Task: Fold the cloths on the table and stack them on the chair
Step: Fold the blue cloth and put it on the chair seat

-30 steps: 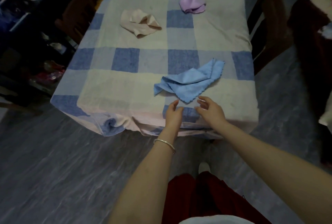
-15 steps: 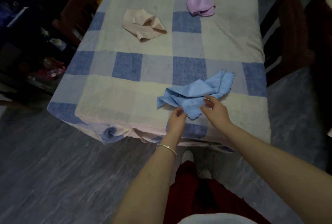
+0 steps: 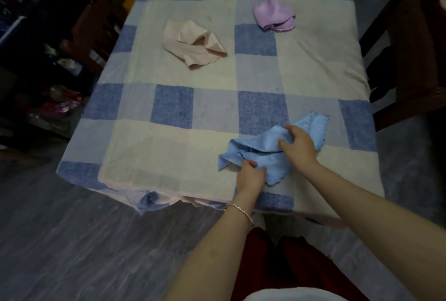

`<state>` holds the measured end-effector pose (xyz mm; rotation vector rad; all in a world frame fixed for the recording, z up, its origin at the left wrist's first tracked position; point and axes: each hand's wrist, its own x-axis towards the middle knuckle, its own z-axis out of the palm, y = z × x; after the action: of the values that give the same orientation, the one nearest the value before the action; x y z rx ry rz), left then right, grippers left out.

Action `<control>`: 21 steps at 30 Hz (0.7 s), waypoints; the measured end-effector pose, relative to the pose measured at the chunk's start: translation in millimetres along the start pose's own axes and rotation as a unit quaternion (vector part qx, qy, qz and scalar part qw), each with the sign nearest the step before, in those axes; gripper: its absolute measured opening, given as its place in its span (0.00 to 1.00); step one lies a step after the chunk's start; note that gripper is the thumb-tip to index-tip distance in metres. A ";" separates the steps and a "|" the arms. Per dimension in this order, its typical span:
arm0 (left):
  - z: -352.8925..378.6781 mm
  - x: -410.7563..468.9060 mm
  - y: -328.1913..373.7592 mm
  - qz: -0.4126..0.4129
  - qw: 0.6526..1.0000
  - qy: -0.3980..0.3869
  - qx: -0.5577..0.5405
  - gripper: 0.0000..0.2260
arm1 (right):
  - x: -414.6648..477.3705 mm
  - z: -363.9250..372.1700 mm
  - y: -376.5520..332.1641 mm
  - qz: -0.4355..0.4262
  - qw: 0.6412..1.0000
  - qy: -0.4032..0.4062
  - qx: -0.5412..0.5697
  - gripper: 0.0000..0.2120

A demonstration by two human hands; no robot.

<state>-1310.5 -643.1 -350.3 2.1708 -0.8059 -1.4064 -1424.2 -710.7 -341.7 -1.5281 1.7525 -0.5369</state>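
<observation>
A crumpled light-blue cloth [image 3: 263, 142] lies near the front right of the table [image 3: 193, 136], which is covered by a blue and cream checked cover. My left hand [image 3: 249, 176] pinches the cloth's near edge. My right hand [image 3: 299, 145] grips a bunched fold in its middle. A beige cloth [image 3: 190, 43] lies crumpled at the back left. A lilac cloth [image 3: 274, 14] sits bunched at the back right. A dark wooden chair [image 3: 410, 54] stands just past the table's right edge.
Another dark chair [image 3: 94, 25] stands at the table's left side, with cluttered shelves and small items on the floor [image 3: 55, 102] beyond it. Grey floor [image 3: 72, 240] surrounds the table's near side.
Both hands went from hovering at the table's front edge onto the blue cloth and took hold of it. The view has drawn closer to the table.
</observation>
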 end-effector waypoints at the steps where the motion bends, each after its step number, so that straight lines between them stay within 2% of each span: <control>1: -0.5 1.7 1.0 0.006 1.000 -0.005 0.004 0.09 | 3.8 -0.1 -1.9 0.001 1.000 0.001 -0.003 0.22; 8: -3.7 11.7 3.8 0.012 1.000 -0.002 0.013 0.06 | 22.1 -0.7 -8.0 0.052 0.996 -0.043 -0.062 0.25; 12: 1.7 14.7 4.2 -0.001 1.000 0.008 0.000 0.03 | 29.0 -3.2 -9.4 0.086 0.994 -0.050 -0.044 0.28; 15: 6.9 16.4 2.9 -0.003 0.999 0.023 -0.039 0.06 | 33.0 -6.3 -9.6 0.109 0.989 -0.076 -0.058 0.30; 17: 10.1 14.9 1.9 0.002 0.998 0.021 -0.063 0.05 | 30.6 -10.3 -8.8 0.125 0.984 -0.107 -0.066 0.26; 19: 11.4 15.7 1.7 0.010 0.997 0.020 -0.077 0.08 | 26.8 -13.3 -4.1 0.115 0.984 -0.135 -0.029 0.09; 20: 11.4 16.6 2.4 0.013 0.996 0.020 -0.092 0.09 | 24.3 -14.7 -0.9 0.096 0.985 -0.145 -0.011 0.07; 21: 10.8 16.5 4.3 0.016 0.993 0.019 -0.113 0.10 | 21.6 -16.5 1.8 0.073 0.985 -0.159 -0.006 0.12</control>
<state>-1316.2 -657.9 -362.9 1.9977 -0.6332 -1.3645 -1438.3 -733.7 -338.0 -1.3914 1.6039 -0.1955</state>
